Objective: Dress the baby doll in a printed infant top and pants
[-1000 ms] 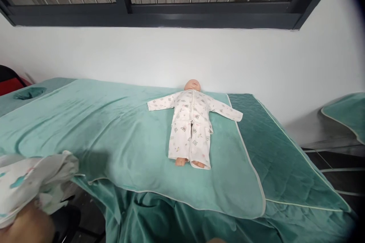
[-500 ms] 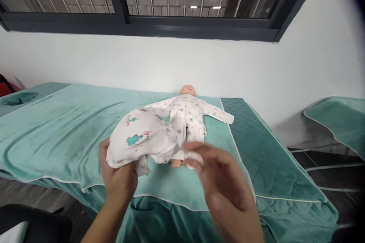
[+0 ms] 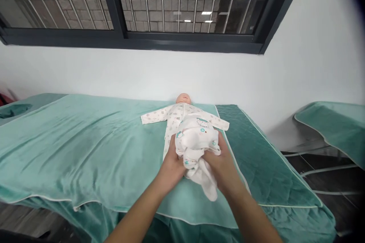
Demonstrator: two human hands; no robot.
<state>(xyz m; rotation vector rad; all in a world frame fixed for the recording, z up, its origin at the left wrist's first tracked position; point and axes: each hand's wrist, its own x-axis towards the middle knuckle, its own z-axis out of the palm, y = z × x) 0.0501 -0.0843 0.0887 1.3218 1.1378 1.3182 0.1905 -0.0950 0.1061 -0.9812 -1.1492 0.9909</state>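
Note:
Between my hands is a bunched white baby garment [image 3: 198, 136] with teal cartoon prints. A plain white end of it hangs down toward the bed. My left hand [image 3: 172, 163] grips its left side, and my right hand [image 3: 221, 161] is closed around its right side, with some fingers hidden in the folds. Behind it a baby doll [image 3: 183, 98] lies on its back, head toward the wall. The doll wears a patterned white long-sleeved outfit [image 3: 176, 113] with both sleeves spread out. The held cloth covers much of the doll's lower body from view.
A light green blanket [image 3: 85, 140] covers the bed, over a darker quilted green cover [image 3: 265, 167] on the right. A white wall [image 3: 128, 72] and a dark-framed barred window [image 3: 182, 41] stand behind. At right is another green-covered piece of furniture [image 3: 336, 121].
The garment has moved right, in front of the doll, and is more bunched. My right hand, free and blurred before, now grips it alongside my left. The camera view has tilted up slightly.

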